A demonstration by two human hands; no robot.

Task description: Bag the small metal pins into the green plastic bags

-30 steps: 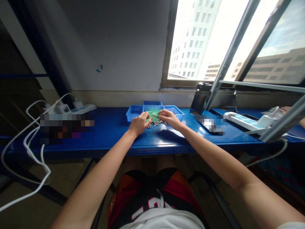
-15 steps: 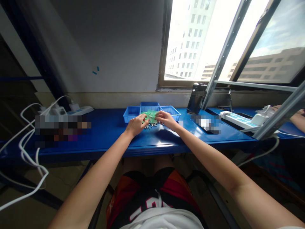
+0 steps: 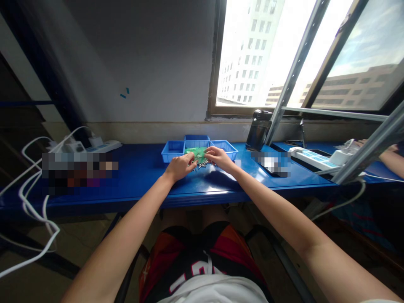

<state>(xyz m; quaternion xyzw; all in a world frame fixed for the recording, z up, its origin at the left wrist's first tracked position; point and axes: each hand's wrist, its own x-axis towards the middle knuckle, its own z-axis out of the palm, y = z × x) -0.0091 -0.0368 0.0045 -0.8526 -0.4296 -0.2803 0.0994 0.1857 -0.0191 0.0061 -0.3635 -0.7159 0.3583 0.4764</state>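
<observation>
A thin green plastic bag (image 3: pixel 196 154) lies between my hands, in front of the blue bins. My left hand (image 3: pixel 179 166) pinches its left side, fingers curled. My right hand (image 3: pixel 220 158) has thumb and fingers closed on its right edge. Under and just before the bag is a small heap of screw-like metal pieces (image 3: pixel 202 165), partly hidden by the bag and fingers. Behind stand a left blue bin (image 3: pixel 167 156), a middle blue bin (image 3: pixel 197 137) and a right blue bin (image 3: pixel 234 152).
To the right stand a black bottle (image 3: pixel 258 131) and a phone-like flat object (image 3: pixel 274 168), partly blurred out. A power strip (image 3: pixel 312 158) lies beyond a metal post. White cables (image 3: pixel 30 193) hang at the left. Another person's hand (image 3: pixel 362 144) shows at far right.
The green bag has shifted and crumpled slightly between my hands. My left fingers have curled in more. The whole view has drifted a little.
</observation>
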